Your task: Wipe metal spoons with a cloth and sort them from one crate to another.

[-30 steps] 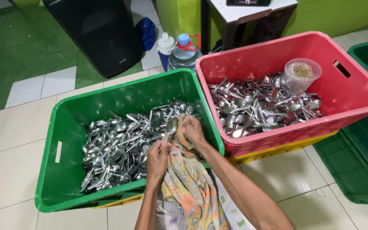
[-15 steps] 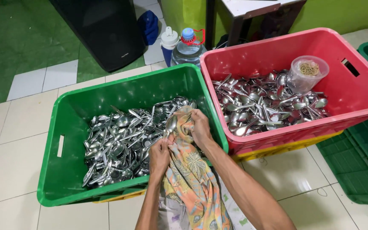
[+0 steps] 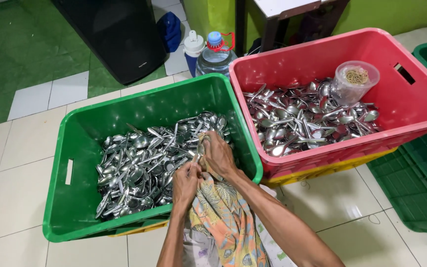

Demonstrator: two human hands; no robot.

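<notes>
Both my hands work over the near right corner of a green crate (image 3: 70,148) full of metal spoons (image 3: 144,163). My left hand (image 3: 186,180) pinches the lower end of one spoon (image 3: 201,148). My right hand (image 3: 218,153) wraps a patterned orange and green cloth (image 3: 223,217) around that spoon's upper part. The cloth hangs down over the crate's rim toward my lap.
A red crate (image 3: 421,99) on the right holds more spoons (image 3: 302,118) and a clear plastic tub (image 3: 354,81) of rubber bands. Behind are a water bottle (image 3: 215,52), a white-capped bottle (image 3: 192,49) and a black box (image 3: 117,34). A dark green crate (image 3: 421,168) lies at right.
My hands and the cloth-wrapped spoon stayed over the green crate's corner, shifting only slightly as the cloth rubs the spoon. The camera view moved a little.
</notes>
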